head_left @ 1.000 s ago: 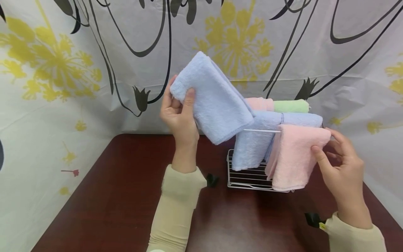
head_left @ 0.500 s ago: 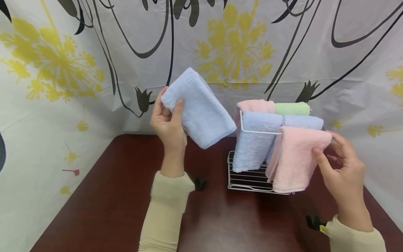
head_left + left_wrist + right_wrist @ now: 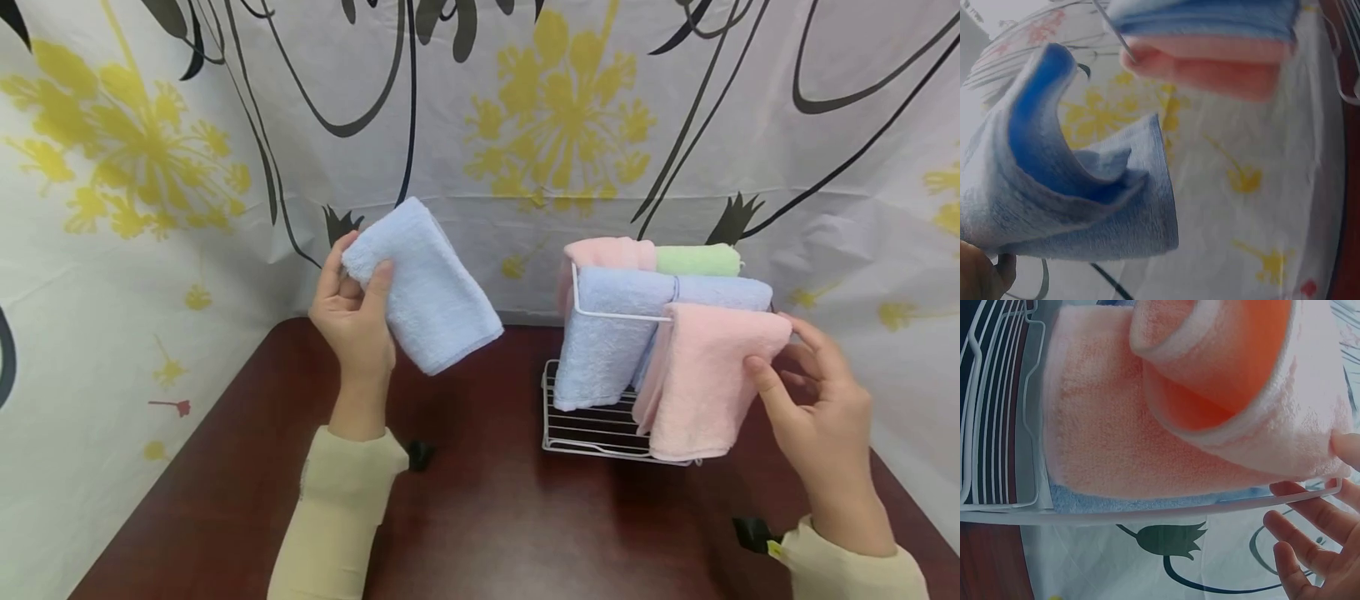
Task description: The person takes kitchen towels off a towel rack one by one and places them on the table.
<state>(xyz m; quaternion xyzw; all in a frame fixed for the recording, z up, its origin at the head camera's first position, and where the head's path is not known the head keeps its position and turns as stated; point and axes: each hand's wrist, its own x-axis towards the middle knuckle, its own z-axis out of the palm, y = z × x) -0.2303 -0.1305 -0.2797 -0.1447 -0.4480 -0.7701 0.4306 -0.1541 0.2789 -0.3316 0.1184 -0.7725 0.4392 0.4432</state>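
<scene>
My left hand [image 3: 352, 329] pinches a folded light blue towel [image 3: 423, 292] by its upper left corner, thumb in front. It is held in the air, left of a white wire rack [image 3: 592, 450]. The left wrist view shows the towel's layers [image 3: 1085, 212] curving apart. My right hand [image 3: 825, 408] is at the rack's right end, where a pink towel [image 3: 716, 375] hangs over the front bar. Its thumb presses the pink towel [image 3: 1104, 425], while the fingers [image 3: 1316, 519] reach behind the rack's end bar in the right wrist view.
Behind the pink towel, a blue towel [image 3: 607, 350] drapes over the rack. Another pink towel [image 3: 607, 252] and a green one [image 3: 697, 259] hang at the back. The rack stands on a dark red-brown table [image 3: 487, 517], with patterned cloth [image 3: 262, 250] behind and beside it.
My left hand has moved left and down with the light blue towel, away from the rack, uncovering the bar's left end. The right hand has kept its place.
</scene>
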